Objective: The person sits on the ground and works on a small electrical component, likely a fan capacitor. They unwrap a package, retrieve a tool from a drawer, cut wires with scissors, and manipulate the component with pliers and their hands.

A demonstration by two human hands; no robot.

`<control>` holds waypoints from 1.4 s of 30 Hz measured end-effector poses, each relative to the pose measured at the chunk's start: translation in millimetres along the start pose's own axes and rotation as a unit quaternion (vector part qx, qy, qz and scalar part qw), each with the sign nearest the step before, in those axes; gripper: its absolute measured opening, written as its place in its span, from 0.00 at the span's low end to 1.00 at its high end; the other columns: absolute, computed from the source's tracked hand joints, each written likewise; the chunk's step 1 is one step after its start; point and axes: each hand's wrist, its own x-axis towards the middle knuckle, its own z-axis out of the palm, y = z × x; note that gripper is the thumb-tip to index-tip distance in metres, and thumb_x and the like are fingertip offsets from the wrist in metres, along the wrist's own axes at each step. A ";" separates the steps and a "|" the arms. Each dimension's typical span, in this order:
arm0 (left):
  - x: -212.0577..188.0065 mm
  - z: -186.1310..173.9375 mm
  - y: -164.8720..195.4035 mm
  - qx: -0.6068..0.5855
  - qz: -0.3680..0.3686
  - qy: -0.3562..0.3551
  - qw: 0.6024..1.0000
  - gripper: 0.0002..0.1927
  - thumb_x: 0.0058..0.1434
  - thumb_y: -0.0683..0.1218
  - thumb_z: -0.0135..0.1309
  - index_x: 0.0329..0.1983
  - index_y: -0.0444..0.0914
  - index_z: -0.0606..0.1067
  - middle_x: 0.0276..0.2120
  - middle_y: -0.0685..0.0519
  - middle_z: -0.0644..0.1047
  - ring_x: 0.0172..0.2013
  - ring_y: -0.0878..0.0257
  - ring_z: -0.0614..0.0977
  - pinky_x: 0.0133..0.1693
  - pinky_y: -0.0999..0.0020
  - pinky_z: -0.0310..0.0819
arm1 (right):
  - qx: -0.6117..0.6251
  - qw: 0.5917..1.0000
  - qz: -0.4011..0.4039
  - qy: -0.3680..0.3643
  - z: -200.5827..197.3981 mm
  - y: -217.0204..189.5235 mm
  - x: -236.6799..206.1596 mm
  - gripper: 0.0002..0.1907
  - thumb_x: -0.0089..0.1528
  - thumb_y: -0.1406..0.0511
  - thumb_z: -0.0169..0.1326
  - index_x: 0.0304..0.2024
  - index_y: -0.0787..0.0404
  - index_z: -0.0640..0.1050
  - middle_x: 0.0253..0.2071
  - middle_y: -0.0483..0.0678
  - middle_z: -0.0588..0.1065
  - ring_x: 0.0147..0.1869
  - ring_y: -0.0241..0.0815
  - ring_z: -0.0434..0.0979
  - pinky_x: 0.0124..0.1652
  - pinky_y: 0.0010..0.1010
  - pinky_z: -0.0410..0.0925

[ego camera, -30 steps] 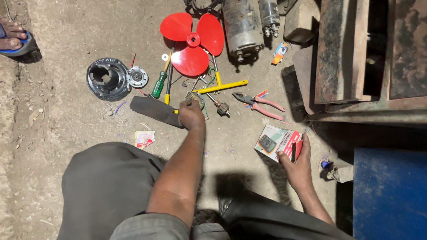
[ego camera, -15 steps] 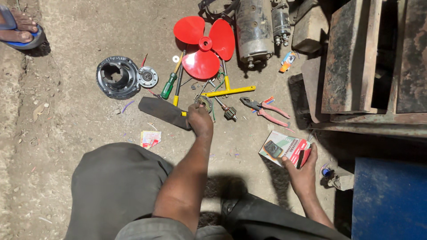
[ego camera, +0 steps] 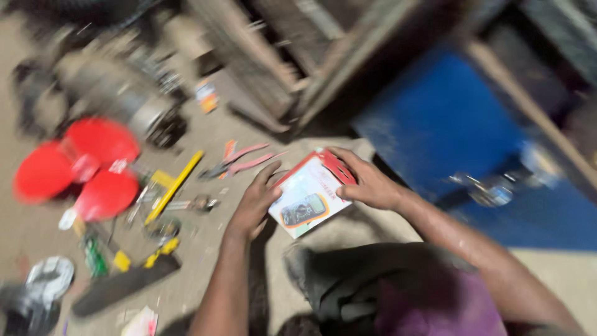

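Both hands on a small white and red cardboard box [ego camera: 311, 196] with a picture of a yellow handheld meter on it, held just above the lap.

Head view, pretty blurry: the left hand [ego camera: 255, 202] grips the box's left edge, and the right hand [ego camera: 367, 183] clamps its top right corner, fingers curled over the red end. The hands are apart, the box between them. To the left on the dusty concrete floor [ego camera: 37, 236] lie a red three-blade plastic fan [ego camera: 87, 168], a yellow metal bar [ego camera: 174, 185] and red-handled pliers [ego camera: 239, 160] near the left hand. A blue metal panel [ego camera: 448, 118] sits behind the right hand.
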 end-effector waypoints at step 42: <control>393.6 469.5 8.4 0.689 0.293 0.016 0.662 0.11 0.64 0.49 0.55 0.39 0.36 0.79 0.28 0.48 0.77 0.31 0.49 0.80 0.33 0.54 0.74 | -0.452 0.689 0.555 -0.112 -527.7 494.7 -57.8 0.14 0.65 0.61 0.50 0.46 0.53 0.85 0.48 0.56 0.83 0.50 0.54 0.84 0.46 0.47 0.75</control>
